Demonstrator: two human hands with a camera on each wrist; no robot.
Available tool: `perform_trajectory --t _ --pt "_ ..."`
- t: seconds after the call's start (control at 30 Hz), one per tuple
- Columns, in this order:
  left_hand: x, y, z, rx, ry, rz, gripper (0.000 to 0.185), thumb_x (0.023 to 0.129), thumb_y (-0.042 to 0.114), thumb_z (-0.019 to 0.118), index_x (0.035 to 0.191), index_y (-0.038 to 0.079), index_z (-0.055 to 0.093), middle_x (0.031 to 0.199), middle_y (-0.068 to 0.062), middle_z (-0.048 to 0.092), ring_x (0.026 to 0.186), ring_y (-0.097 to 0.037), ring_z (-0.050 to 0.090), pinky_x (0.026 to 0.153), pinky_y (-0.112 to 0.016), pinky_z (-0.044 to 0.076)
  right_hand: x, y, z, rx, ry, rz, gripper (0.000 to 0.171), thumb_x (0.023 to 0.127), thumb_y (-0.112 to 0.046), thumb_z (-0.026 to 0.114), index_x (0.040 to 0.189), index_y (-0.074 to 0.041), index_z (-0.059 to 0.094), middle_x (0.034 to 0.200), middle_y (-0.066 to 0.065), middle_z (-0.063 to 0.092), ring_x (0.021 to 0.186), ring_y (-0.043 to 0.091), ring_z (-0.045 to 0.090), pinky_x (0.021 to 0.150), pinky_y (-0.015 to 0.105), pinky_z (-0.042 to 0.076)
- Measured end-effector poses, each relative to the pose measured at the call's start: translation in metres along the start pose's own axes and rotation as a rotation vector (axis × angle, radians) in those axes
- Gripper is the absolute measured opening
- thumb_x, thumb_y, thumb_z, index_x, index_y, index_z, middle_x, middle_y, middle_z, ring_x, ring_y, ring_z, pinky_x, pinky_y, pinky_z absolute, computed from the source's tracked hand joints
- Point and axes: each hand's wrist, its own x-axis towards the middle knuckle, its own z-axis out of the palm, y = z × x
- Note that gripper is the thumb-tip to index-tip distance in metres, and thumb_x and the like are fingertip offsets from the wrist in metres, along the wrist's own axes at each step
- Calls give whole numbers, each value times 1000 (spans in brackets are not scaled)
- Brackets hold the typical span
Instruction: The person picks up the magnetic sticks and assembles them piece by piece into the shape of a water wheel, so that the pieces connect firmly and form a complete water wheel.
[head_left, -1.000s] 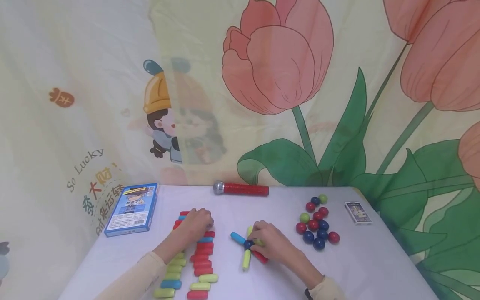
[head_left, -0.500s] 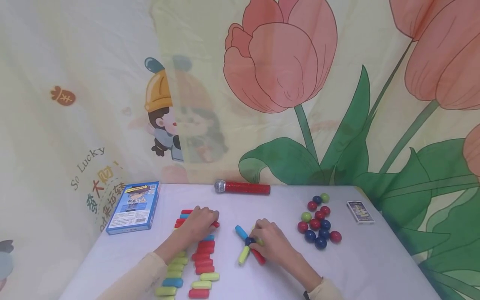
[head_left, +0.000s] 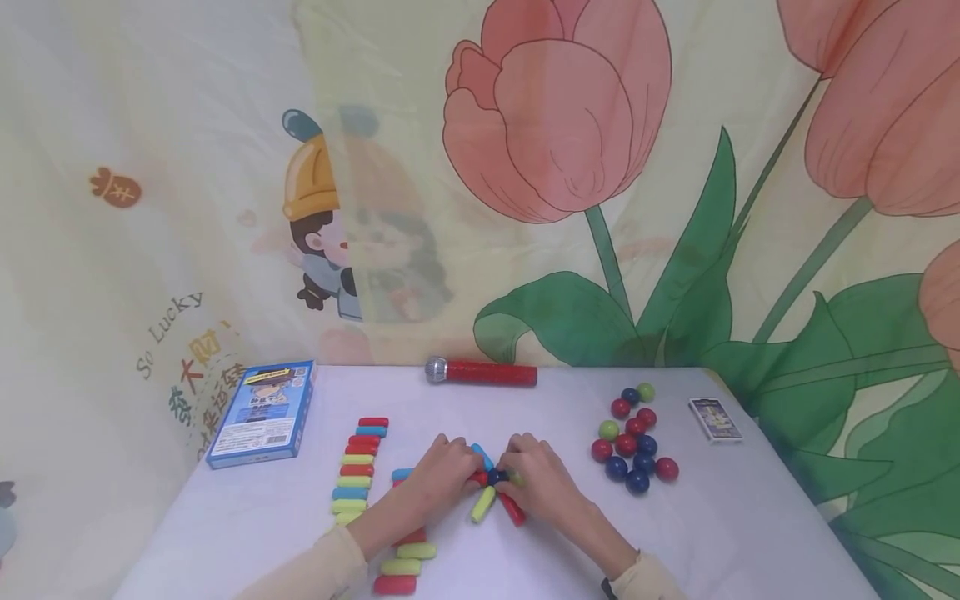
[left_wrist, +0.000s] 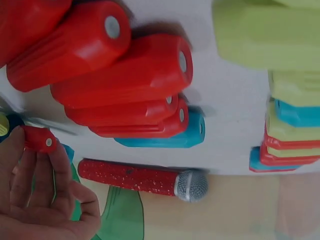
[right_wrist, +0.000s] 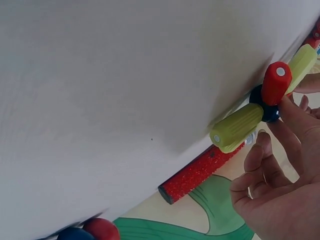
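Observation:
Near the middle of the table, rods stick out around a dark blue ball: a blue rod, a yellow-green rod and a red rod. Another yellow-green rod shows in the right wrist view. My right hand pinches the ball between thumb and fingers. From the other side, my left hand pinches a short red magnetic rod, one end held at the ball. Whether that end touches the ball is hard to tell. Fingers partly hide the join.
Left of the hands lie two columns of loose rods, the nearer one partly under my left forearm. Several red, blue and green balls cluster on the right. A red microphone, blue box and small card case lie farther out.
My left hand has taken a red rod from the top of the right column and carried it right to the ball. The right hand stays at the ball, whose rods have turned slightly.

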Motion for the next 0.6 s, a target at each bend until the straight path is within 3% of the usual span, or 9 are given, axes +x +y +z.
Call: perform_trajectory --t 0.2,0.33,0.43,0.6 --pt "-2 4 -2 -60 -25 -2 26 89 27 91 111 15 82 96 2 79 87 -11 61 81 -32 49 -3 4 -2 -10 -5 -18 23 84 -25 95 104 -16 86 93 -9 63 88 6 52 78 28 49" --pt "-2 10 -8 -71 -61 -13 30 89 27 91 113 14 81 102 0 79 90 -12 62 82 -32 49 -9 13 -15 21 -20 30 29 89 -26 92 116 -18 84 101 -7 66 94 8 56 84 31 53" --pt "-2 13 -11 -47 -37 10 31 89 28 91 114 14 80 105 -1 77 93 -13 63 81 -31 50 -22 32 -39 13 31 127 34 89 -22 91 121 -16 82 106 -2 69 100 12 63 89 35 59" --pt "3 20 -15 3 37 105 31 90 23 91 117 14 80 111 -3 73 98 -16 62 77 -26 48 -56 78 -68 -135 152 211 34 80 -10 97 111 -9 82 107 7 71 102 26 67 91 47 61"
